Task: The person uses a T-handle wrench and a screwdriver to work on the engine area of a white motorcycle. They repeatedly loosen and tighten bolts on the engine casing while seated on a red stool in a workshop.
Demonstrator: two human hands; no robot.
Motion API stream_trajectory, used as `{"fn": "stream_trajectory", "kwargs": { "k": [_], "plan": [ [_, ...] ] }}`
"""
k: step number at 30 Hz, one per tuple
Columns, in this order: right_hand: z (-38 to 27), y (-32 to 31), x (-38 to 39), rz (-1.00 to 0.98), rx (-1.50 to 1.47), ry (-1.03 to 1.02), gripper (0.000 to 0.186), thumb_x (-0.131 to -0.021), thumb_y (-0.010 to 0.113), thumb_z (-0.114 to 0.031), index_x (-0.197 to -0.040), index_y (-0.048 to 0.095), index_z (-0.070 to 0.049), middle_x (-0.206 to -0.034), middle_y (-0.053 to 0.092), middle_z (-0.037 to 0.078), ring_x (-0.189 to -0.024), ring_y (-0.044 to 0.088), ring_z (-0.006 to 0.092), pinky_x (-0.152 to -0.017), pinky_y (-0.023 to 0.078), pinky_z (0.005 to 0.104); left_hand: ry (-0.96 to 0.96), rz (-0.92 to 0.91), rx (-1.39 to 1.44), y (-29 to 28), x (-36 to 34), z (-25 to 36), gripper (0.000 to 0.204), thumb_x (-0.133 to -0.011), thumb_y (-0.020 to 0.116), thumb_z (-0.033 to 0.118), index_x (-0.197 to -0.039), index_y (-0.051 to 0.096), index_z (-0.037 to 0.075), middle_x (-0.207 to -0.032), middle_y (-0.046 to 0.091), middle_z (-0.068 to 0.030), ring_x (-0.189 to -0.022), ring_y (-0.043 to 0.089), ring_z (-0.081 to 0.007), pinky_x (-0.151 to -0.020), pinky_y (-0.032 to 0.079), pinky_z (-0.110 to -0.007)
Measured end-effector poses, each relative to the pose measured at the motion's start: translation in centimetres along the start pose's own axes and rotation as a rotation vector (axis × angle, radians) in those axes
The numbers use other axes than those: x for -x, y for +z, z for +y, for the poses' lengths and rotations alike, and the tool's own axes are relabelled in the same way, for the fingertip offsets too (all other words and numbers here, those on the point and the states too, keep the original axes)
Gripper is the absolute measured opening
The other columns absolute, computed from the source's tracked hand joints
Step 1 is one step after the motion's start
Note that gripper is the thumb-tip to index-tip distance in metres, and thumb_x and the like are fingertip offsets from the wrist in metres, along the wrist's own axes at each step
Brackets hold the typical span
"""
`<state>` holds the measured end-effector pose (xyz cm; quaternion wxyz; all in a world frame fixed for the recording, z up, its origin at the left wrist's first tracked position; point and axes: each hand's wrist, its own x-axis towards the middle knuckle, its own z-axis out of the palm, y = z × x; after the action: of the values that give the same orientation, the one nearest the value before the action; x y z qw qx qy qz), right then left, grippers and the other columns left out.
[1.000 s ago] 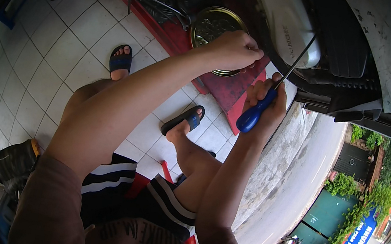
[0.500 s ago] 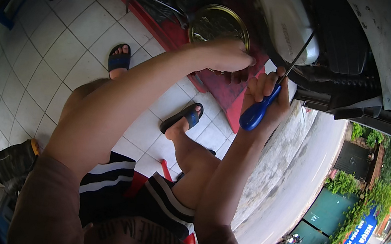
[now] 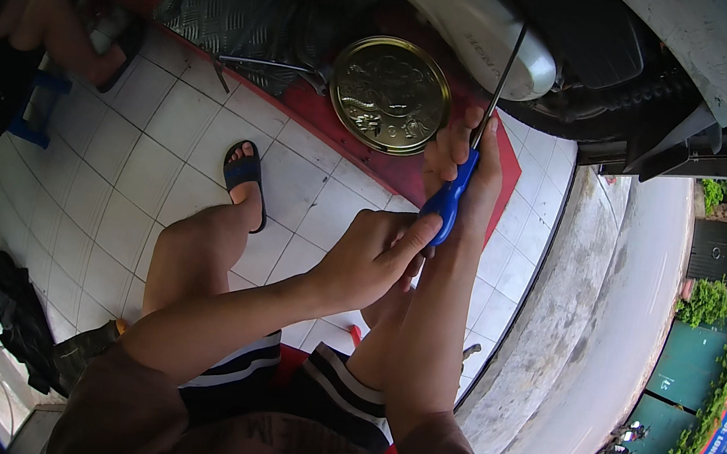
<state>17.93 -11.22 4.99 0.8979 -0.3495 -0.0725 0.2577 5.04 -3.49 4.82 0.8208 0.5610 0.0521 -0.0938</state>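
My right hand [image 3: 476, 164] holds a screwdriver [image 3: 448, 204] with a blue handle and a long thin metal shaft. The shaft points up and away toward the motorbike, across its pale rounded cover [image 3: 525, 69]; whether the tip touches anything is hard to make out. My left hand [image 3: 378, 252] is closed at the butt of the handle, its thumb on the blue plastic and its other fingers partly hidden behind. Just beyond my hands, a round gold-coloured metal dish [image 3: 389, 96] rests on the red platform [image 3: 504, 168].
On the platform's left lies a metal tool [image 3: 265, 65] beside a dark tread plate [image 3: 227, 8]. Another person's leg [image 3: 75, 33] shows at the upper left near a blue stool [image 3: 44, 108]. Dark cloth [image 3: 16, 318] lies on the tiled floor [image 3: 100, 181]. A road [image 3: 624, 291] runs along the right.
My left hand has moved from over the dish, back to the screwdriver's handle. The screwdriver, in my right hand, now sits lower and further left in view. The view has shifted.
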Motion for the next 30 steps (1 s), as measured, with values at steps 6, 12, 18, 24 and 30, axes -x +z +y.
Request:
{"fn": "stream_trajectory", "kwargs": {
  "k": [6,12,18,24,30],
  "plan": [
    [-0.4,-1.2,0.9,-0.167,0.243,0.142,0.038,-0.093,0.056,-0.041,-0.097,0.056,-0.004,-0.077,0.058,0.005,-0.066,0.054,0.0104,-0.054,0.042,0.0236,0.488,0.446,-0.486,-0.8,-0.1,0.8,0.029,-0.079,0.077,0.020,-0.071,0.055,0.003,-0.055,0.052,0.0021,-0.047,0.045,-0.0032,-0.043,0.032,-0.019],
    [0.5,-1.8,1.4,-0.242,0.218,0.191,0.044,-0.074,0.082,-0.032,-0.097,0.061,-0.002,-0.083,0.064,0.005,-0.069,0.061,0.0120,-0.062,0.049,0.0236,0.832,0.585,-0.755,-2.5,-1.3,2.4,0.043,-0.065,0.083,0.009,-0.063,0.040,0.008,-0.052,0.042,0.0013,-0.043,0.038,-0.0064,-0.040,0.027,-0.023],
    [0.8,-1.3,1.1,-0.296,0.104,0.119,0.036,-0.077,0.079,-0.030,-0.093,0.062,-0.002,-0.081,0.063,0.006,-0.068,0.062,0.0130,-0.060,0.049,0.0241,0.885,0.497,-0.852,-3.0,-0.7,2.9,0.035,-0.063,0.080,0.009,-0.074,0.047,0.008,-0.065,0.047,-0.0040,-0.050,0.050,-0.0150,-0.044,0.040,-0.027],
    [1.1,-0.3,1.2,-0.341,0.114,0.054,0.042,-0.081,0.073,-0.032,-0.104,0.058,0.001,-0.085,0.061,0.006,-0.073,0.061,0.0151,-0.068,0.051,0.0269,0.865,0.555,-0.713,-2.7,-0.6,3.2,0.043,-0.070,0.082,0.031,-0.075,0.048,0.006,-0.058,0.049,0.0010,-0.046,0.044,-0.0062,-0.042,0.033,-0.020],
    [1.4,-0.1,1.2,-0.294,0.016,0.083,0.049,-0.083,0.071,-0.037,-0.109,0.055,0.001,-0.085,0.057,0.004,-0.077,0.057,0.0137,-0.067,0.048,0.0247,1.082,0.580,-0.718,-2.3,-0.5,2.9,0.032,-0.068,0.081,0.004,-0.091,0.058,0.000,-0.087,0.054,-0.0074,-0.058,0.051,-0.0096,-0.046,0.039,-0.021]
  ]
}}
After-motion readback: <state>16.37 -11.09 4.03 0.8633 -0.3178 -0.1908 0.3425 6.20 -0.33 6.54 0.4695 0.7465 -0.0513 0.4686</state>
